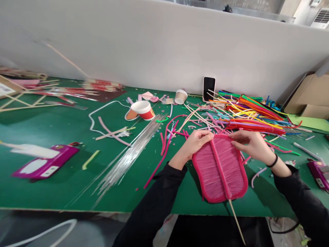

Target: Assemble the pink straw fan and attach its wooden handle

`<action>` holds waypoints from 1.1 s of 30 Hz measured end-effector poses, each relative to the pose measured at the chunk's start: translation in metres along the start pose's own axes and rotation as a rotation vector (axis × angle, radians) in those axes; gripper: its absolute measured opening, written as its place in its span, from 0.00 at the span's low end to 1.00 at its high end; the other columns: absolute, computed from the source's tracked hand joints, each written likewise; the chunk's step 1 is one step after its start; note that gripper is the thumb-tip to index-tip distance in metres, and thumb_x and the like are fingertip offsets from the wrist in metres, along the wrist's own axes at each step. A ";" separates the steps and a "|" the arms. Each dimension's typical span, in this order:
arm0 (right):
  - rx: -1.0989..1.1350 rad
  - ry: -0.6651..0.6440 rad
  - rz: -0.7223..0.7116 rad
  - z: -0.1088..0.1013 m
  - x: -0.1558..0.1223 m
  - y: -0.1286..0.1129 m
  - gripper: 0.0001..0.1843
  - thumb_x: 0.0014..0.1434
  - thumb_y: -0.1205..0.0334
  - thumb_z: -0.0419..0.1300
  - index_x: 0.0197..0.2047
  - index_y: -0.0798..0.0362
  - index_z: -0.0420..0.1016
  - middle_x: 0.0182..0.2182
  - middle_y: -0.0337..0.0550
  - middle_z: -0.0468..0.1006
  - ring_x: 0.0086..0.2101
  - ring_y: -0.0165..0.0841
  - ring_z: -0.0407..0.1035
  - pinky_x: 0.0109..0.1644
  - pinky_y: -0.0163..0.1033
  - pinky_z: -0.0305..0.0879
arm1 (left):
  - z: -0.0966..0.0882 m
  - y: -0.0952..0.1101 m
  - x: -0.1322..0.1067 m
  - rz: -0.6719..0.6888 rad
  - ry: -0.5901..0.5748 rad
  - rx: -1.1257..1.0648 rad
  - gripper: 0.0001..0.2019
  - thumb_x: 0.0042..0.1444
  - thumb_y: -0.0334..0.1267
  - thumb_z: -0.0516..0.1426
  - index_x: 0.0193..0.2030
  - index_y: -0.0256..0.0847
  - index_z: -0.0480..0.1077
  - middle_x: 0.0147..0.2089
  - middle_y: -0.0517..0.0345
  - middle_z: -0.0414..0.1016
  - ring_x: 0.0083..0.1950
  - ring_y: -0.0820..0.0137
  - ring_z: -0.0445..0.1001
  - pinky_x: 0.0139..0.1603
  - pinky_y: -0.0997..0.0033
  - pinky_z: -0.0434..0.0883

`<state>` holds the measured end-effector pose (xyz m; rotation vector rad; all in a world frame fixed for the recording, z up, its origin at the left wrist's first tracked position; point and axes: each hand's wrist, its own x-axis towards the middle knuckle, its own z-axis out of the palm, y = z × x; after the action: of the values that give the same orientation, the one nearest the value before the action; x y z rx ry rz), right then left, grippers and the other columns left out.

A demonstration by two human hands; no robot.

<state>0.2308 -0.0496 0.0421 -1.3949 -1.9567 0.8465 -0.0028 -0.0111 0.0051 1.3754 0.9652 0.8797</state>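
Note:
A pink hand fan (232,168) with a fuzzy darker pink rim and centre rib is held up over the front of the table, tilted. Its thin wooden stick (236,221) points down past the table edge. My left hand (197,142) pinches the fan's top left edge between thumb and fingers, close to the end of the rib. At the top right corner, my right hand (253,145) grips the rim, thumb in front; a black band circles that wrist. Loose pink pipe cleaners (164,156) lie left of my left hand.
Behind my hands lies a heap of coloured pipe cleaners (257,113). A phone (209,88) leans on the grey partition (154,44). Thin metal wires (131,154), a paper cup (144,109) and a purple device (48,161) are to the left. Another purple device (318,173) sits far right.

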 end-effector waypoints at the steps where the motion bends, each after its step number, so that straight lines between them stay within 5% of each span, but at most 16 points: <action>1: 0.006 0.001 -0.011 0.000 0.000 0.000 0.16 0.56 0.57 0.61 0.46 0.50 0.82 0.40 0.43 0.85 0.36 0.37 0.79 0.41 0.40 0.77 | 0.000 0.000 0.000 0.000 -0.003 0.001 0.14 0.48 0.49 0.61 0.28 0.38 0.73 0.30 0.59 0.74 0.30 0.71 0.68 0.32 0.72 0.64; 17: 0.070 -0.015 -0.049 0.001 0.002 0.002 0.18 0.58 0.57 0.60 0.49 0.51 0.82 0.41 0.45 0.85 0.37 0.38 0.77 0.39 0.40 0.72 | -0.001 -0.002 0.000 0.014 -0.041 0.047 0.13 0.51 0.47 0.60 0.29 0.37 0.73 0.30 0.60 0.73 0.31 0.71 0.68 0.32 0.73 0.64; 22: 0.160 0.025 0.001 0.011 0.006 -0.008 0.17 0.59 0.49 0.62 0.45 0.50 0.83 0.42 0.46 0.84 0.38 0.38 0.77 0.38 0.39 0.71 | 0.001 -0.001 -0.001 0.016 -0.057 0.052 0.14 0.51 0.48 0.60 0.31 0.37 0.74 0.30 0.59 0.73 0.31 0.70 0.69 0.32 0.73 0.65; 33: 0.209 0.088 -0.023 0.029 0.018 -0.007 0.12 0.56 0.52 0.63 0.37 0.51 0.81 0.34 0.44 0.83 0.35 0.36 0.76 0.42 0.40 0.71 | 0.004 0.003 -0.002 0.001 -0.059 0.041 0.15 0.49 0.49 0.60 0.32 0.37 0.74 0.32 0.57 0.75 0.33 0.68 0.71 0.35 0.70 0.66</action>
<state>0.1992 -0.0391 0.0308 -1.2636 -1.7605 0.9341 0.0001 -0.0146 0.0078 1.4289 0.9425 0.8197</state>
